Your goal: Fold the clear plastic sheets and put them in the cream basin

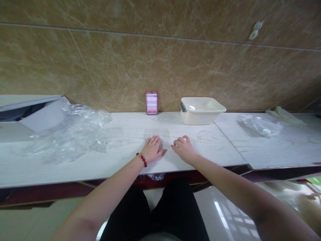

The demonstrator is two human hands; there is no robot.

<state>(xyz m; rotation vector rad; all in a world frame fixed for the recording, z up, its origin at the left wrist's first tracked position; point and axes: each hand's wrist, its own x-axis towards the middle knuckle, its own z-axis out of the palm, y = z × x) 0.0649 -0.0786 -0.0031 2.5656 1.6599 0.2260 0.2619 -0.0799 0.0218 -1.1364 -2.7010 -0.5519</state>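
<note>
My left hand [151,149], with a red bead bracelet [142,160] at its wrist, lies flat on the white wood-grain table. Its fingers rest over the near part of a thin transparent plastic piece [163,134], whose outline is faint. To the right of that piece, my right hand [185,149] touches the tabletop with curled fingers. A small whitish spot shows between these fingers, too small to make out. Beyond my right hand stands a cream plastic bin [200,117] with a grey handle.
A phone [151,103] leans upright against the brown marbled wall. Crumpled transparent plastic bags [82,130] spread over the left side, beside an open white box [42,117]. Another plastic bundle [260,125] and a pale cloth-like item [288,115] lie at the right. A seam crosses the tabletop.
</note>
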